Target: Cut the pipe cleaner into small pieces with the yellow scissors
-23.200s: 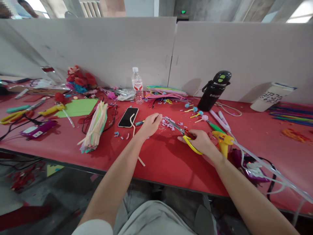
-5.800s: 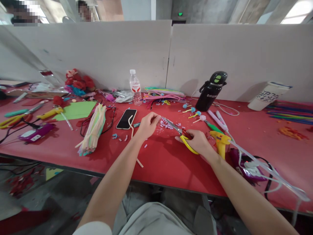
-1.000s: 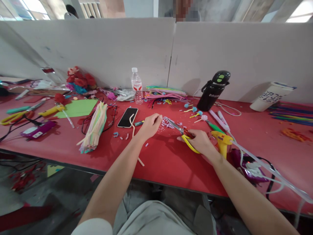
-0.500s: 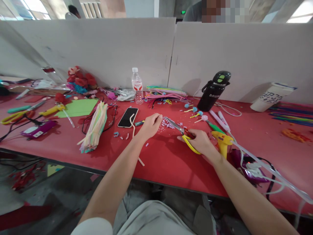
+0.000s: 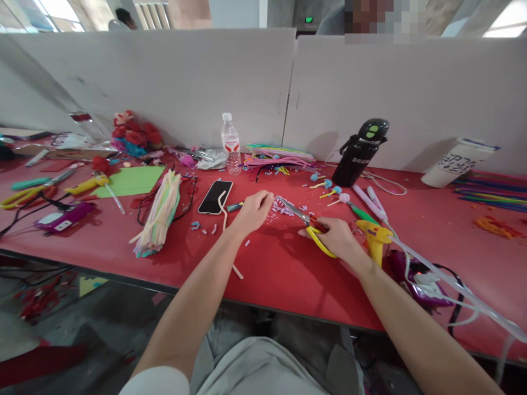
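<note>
My right hand (image 5: 338, 237) is wrapped round the handles of a pair of scissors (image 5: 297, 212) with yellow and red grips. The blades point left, and their tips lie close to the fingertips of my left hand (image 5: 255, 210). That hand is closed in a pinch, but whatever it holds is too small or hidden to make out. Below the blades lie many short lilac clippings (image 5: 284, 208) in a loose heap. A cream pipe cleaner (image 5: 224, 219) runs from the phone (image 5: 215, 197) and passes beneath my left forearm.
A bundle of pale pipe cleaners (image 5: 160, 214) lies on the left. Behind stand a water bottle (image 5: 231, 144) and a black flask (image 5: 360, 153). Small pom-pom pieces (image 5: 344, 198), a yellow glue gun (image 5: 374, 236) and its cables are by my right hand. A white partition (image 5: 185, 88) borders the table.
Very little differs. Both hands and the scissors stay almost where they were, and the person beyond the partition has shifted slightly right.
</note>
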`<control>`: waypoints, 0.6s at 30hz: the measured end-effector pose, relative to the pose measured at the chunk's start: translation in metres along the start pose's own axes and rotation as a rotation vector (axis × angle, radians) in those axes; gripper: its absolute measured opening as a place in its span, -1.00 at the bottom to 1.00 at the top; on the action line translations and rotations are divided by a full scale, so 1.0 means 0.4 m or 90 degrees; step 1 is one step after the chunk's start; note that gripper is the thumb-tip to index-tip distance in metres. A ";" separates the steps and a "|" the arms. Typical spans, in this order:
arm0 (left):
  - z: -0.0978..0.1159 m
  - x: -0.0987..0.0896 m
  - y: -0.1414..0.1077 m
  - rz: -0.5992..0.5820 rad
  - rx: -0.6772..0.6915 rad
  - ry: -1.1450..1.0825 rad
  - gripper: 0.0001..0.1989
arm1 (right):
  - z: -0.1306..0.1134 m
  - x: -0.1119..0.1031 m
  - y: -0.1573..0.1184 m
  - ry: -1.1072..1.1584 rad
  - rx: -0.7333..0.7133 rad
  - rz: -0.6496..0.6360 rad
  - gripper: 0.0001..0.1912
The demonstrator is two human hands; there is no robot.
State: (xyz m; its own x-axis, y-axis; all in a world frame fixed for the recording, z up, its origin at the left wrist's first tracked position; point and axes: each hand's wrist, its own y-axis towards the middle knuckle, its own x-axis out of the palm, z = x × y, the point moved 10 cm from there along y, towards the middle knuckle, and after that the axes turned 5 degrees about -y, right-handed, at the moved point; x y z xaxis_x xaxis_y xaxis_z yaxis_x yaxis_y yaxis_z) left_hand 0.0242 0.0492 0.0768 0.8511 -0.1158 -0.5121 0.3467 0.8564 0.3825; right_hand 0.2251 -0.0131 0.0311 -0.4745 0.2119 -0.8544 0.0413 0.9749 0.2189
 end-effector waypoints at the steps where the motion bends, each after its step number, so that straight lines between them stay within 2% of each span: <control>1: -0.001 0.000 0.000 0.001 -0.001 0.001 -0.65 | -0.002 -0.002 -0.001 0.003 0.000 0.002 -0.42; 18: 0.002 -0.001 -0.002 -0.003 0.007 0.007 -0.65 | -0.010 -0.003 -0.005 0.010 0.004 -0.026 -0.41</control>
State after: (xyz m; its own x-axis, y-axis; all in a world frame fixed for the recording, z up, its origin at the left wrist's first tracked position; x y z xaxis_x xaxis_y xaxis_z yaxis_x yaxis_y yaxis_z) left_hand 0.0238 0.0482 0.0775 0.8451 -0.1141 -0.5222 0.3547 0.8507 0.3880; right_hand 0.2219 -0.0158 0.0336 -0.4901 0.1715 -0.8546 0.0277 0.9830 0.1814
